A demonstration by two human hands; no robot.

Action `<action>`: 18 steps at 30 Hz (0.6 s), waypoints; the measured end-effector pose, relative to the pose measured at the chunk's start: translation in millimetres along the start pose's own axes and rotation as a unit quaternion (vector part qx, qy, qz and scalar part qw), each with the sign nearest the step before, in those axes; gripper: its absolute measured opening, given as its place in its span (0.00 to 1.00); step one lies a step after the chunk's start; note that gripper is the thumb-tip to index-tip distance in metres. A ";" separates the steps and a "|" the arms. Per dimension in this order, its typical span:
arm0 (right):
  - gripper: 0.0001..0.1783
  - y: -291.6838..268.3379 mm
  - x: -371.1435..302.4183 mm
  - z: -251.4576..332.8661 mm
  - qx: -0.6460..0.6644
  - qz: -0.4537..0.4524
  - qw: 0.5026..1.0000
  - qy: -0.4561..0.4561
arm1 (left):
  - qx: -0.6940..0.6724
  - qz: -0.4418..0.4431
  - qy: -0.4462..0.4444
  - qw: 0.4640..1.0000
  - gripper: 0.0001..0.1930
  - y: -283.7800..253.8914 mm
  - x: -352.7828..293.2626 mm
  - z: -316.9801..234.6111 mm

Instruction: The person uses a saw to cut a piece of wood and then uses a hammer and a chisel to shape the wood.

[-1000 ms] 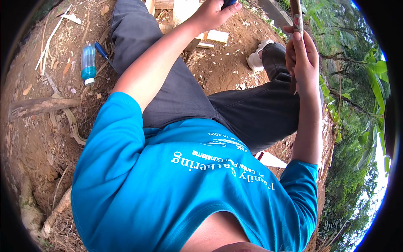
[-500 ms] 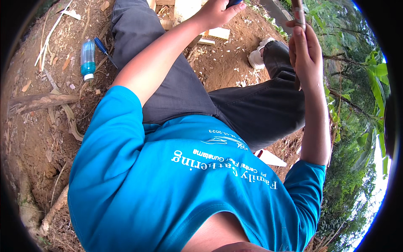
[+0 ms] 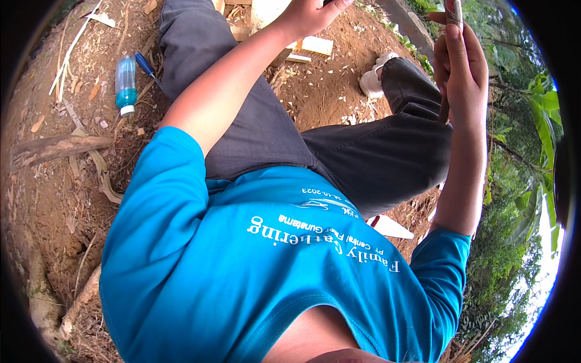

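Head view: the right hand (image 3: pixel 463 69) closes around a wooden handle (image 3: pixel 453 12), upper right, near the trouser leg (image 3: pixel 393 151). The left hand (image 3: pixel 305 17) grips a dark object (image 3: pixel 327 2), mostly out of frame. Advisable: right grip firm, left hand clear.

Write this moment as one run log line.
left hand: holding dark item mostly out of frame; right hand: gripping brown handle; bottle: on dirt beside blue-handled tool
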State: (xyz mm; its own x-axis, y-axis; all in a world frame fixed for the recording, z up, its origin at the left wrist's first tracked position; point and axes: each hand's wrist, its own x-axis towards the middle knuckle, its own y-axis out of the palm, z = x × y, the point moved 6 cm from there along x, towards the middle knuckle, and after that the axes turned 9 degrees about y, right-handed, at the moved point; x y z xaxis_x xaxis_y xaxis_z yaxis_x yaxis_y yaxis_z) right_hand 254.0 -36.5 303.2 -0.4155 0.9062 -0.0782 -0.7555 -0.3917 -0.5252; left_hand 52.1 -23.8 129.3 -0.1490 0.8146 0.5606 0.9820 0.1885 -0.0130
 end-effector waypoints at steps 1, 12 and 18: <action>0.22 -0.4 2.0 2.9 0.004 0.001 1.000 -0.001 | 0.007 -0.005 0.009 1.000 0.11 -0.4 0.6 1.2; 0.19 11.2 -2.2 -5.6 -0.051 0.006 0.998 -0.018 | 0.012 0.012 -0.015 1.000 0.11 4.8 -1.2 0.2; 0.16 4.4 -1.6 -7.8 -0.005 -0.007 1.000 0.006 | 0.036 -0.006 0.038 0.999 0.15 5.1 -6.9 12.4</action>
State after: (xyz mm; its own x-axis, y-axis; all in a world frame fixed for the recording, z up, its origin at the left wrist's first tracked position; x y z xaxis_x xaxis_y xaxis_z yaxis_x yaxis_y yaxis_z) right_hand 255.3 -38.5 294.4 -0.3991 0.9133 -0.0816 -0.7560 -0.3781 -0.5344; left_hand 56.7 -21.6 115.1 -0.1482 0.7683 0.6227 0.9689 0.2389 -0.0640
